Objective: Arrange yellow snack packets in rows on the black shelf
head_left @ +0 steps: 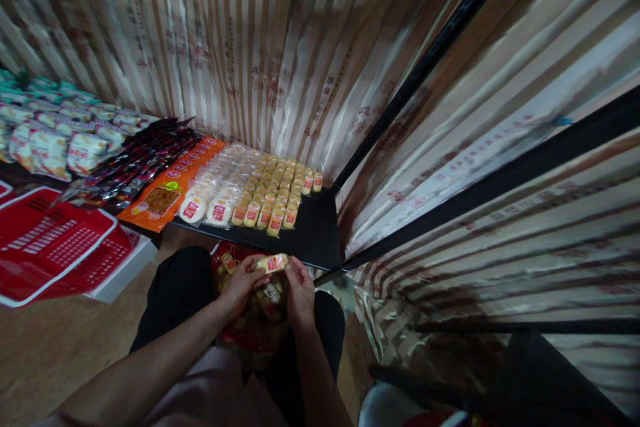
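Between both hands I hold a small wrapped snack (273, 263), yellow with a red and white label. My left hand (243, 283) pinches its left end, and my right hand (300, 285) grips the right end. Below them, between my knees, lies a red bag (257, 337) with more of the same wrapped snacks inside, partly hidden by my hands. Just beyond my hands, rows of yellow wrapped snacks (273, 203) stand on the black shelf (320, 230). White round wrapped crackers (219, 210) are lined up to their left.
Further left are an orange snack packet (163, 197), dark shiny packets (135, 160) and white bags (50, 147). A red printed bag (55, 247) sits at the lower left. Black poles (410, 100) and a striped curtain (280, 33) bound the shelf at the back and right.
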The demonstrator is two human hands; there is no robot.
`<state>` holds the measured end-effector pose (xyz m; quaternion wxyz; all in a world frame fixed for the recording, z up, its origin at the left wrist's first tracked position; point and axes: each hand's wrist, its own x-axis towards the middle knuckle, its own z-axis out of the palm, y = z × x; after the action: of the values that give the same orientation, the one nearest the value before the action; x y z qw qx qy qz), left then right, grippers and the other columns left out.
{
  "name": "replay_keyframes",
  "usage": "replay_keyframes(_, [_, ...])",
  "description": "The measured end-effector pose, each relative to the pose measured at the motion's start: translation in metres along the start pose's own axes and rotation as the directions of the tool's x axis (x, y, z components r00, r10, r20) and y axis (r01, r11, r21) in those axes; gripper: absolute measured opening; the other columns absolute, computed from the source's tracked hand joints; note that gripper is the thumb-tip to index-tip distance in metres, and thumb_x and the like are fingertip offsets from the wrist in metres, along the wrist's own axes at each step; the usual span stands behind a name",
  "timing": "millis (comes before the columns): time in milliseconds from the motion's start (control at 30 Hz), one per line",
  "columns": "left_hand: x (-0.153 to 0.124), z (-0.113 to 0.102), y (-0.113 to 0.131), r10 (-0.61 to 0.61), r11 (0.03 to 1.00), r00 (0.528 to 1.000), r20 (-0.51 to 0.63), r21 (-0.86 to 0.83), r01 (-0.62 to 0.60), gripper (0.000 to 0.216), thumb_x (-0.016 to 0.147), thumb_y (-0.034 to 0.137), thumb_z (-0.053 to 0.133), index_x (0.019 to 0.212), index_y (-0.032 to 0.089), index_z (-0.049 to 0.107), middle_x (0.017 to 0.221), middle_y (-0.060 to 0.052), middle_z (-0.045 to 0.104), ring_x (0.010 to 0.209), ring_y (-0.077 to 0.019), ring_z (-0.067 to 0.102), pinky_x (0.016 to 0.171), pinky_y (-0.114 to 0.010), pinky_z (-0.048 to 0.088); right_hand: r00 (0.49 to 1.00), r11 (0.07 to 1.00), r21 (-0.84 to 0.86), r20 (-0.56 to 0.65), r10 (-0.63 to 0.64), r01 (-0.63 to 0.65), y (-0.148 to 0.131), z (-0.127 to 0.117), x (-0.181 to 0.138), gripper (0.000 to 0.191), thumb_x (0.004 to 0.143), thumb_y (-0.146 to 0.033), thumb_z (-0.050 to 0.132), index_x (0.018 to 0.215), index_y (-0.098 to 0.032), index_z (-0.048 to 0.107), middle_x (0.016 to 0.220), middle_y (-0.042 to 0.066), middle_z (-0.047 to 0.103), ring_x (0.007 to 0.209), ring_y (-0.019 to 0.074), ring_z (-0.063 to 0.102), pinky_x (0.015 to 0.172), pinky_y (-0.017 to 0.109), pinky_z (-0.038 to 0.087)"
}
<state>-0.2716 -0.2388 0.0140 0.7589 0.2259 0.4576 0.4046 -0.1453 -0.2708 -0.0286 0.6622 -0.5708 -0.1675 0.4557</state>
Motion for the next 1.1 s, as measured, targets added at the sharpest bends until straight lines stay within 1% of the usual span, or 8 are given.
replay_keyframes(200, [0.005, 0.006, -0.015, 0.068, 0.997, 0.998, -0.018, -0.020, -0.069, 0.037, 0.060, 0.012, 0.072, 0.092, 0.016, 0.055, 0.084, -0.002, 0.066, 0.073, -0.0110, 0.063, 0.066, -0.020, 0.052, 0.997, 0.997, -0.011, -0.007, 0.072, -0.072, 0.003, 0.005, -0.007, 0.059, 0.062, -0.042, 0.073, 0.113, -0.018, 0.057, 0.106, 0.008, 0.067, 0.094, 0.0188, 0.065, 0.081, 0.029, 0.052])
replay_keyframes(300, [0.013, 0.011, -0.025, 0.120, 0.990, 0.993, 0.013, 0.080, -0.120, 0.034, 0.060, 0.016, 0.071, 0.089, 0.016, 0.053, 0.078, 0.000, 0.064, 0.066, -0.0099, 0.060, 0.060, -0.019, 0.049, 0.999, 0.996, -0.089, 0.033, 0.024, -0.021, 0.000, 0.008, -0.002, 0.057, 0.063, -0.042, 0.071, 0.112, -0.017, 0.057, 0.102, 0.008, 0.068, 0.092, 0.0199, 0.065, 0.081, 0.030, 0.052])
replay_keyframes(400, [0.025, 0.017, -0.031, 0.207, 0.943, 0.978, 0.004, 0.264, -0.201, 0.024, 0.064, 0.014, 0.062, 0.087, 0.016, 0.054, 0.067, 0.003, 0.058, 0.057, -0.0082, 0.054, 0.054, -0.018, 0.045, 0.996, 0.987, -0.151, 0.081, -0.041, 0.053, -0.010, 0.011, 0.010, 0.054, 0.066, -0.042, 0.067, 0.113, -0.017, 0.058, 0.098, 0.008, 0.070, 0.090, 0.0204, 0.066, 0.080, 0.031, 0.052])
replay_keyframes(533, [0.040, 0.024, -0.024, 0.420, 0.760, 0.908, -0.011, 0.551, -0.345, 0.025, 0.066, 0.006, 0.055, 0.089, 0.016, 0.059, 0.075, 0.002, 0.055, 0.061, -0.0077, 0.052, 0.063, -0.021, 0.047, 0.988, 0.963, -0.228, 0.089, -0.129, 0.146, -0.026, 0.012, 0.036, 0.055, 0.069, -0.042, 0.063, 0.117, -0.015, 0.057, 0.098, 0.009, 0.069, 0.087, 0.0202, 0.066, 0.078, 0.031, 0.053])
replay_keyframes(633, [0.047, 0.027, -0.014, 0.547, 0.588, 0.831, 0.099, 0.661, -0.466, 0.032, 0.068, 0.005, 0.050, 0.095, 0.017, 0.061, 0.088, -0.002, 0.054, 0.068, -0.0095, 0.055, 0.071, -0.025, 0.050, 0.971, 0.907, -0.348, 0.094, -0.220, 0.239, -0.036, 0.012, 0.056, 0.055, 0.073, -0.043, 0.058, 0.120, -0.015, 0.056, 0.104, 0.011, 0.066, 0.087, 0.0191, 0.065, 0.078, 0.030, 0.052])
replay_keyframes(767, [0.054, 0.031, -0.007, 0.585, 0.430, 0.775, 0.237, 0.720, -0.544, 0.036, 0.070, 0.004, 0.045, 0.100, 0.017, 0.059, 0.101, -0.006, 0.051, 0.082, -0.0140, 0.058, 0.076, -0.029, 0.051, 0.926, 0.749, -0.554, 0.127, -0.355, 0.363, -0.043, 0.013, 0.078, 0.051, 0.077, -0.043, 0.053, 0.118, -0.014, 0.058, 0.106, 0.012, 0.059, 0.084, 0.0179, 0.061, 0.078, 0.030, 0.051])
replay_keyframes(933, [0.067, 0.034, -0.007, 0.600, 0.266, 0.718, 0.353, 0.759, -0.595, 0.037, 0.072, 0.005, 0.043, 0.104, 0.017, 0.057, 0.107, -0.009, 0.053, 0.101, -0.0191, 0.055, 0.094, -0.036, 0.046, 0.889, 0.592, -0.681, 0.206, -0.409, 0.431, -0.040, 0.023, 0.095, 0.049, 0.081, -0.040, 0.046, 0.118, -0.011, 0.057, 0.108, 0.014, 0.057, 0.089, 0.0212, 0.058, 0.084, 0.035, 0.048])
replay_keyframes(1100, [0.076, 0.035, -0.010, 0.574, 0.217, 0.712, 0.405, 0.763, -0.609, 0.042, 0.073, 0.005, 0.041, 0.111, 0.017, 0.056, 0.117, -0.010, 0.054, 0.113, -0.0203, 0.051, 0.101, -0.038, 0.041, 0.863, 0.532, -0.703, 0.245, -0.442, 0.472, -0.035, 0.031, 0.104, 0.045, 0.082, -0.037, 0.044, 0.118, -0.013, 0.058, 0.116, 0.015, 0.055, 0.108, 0.0234, 0.052, 0.096, 0.037, 0.041])
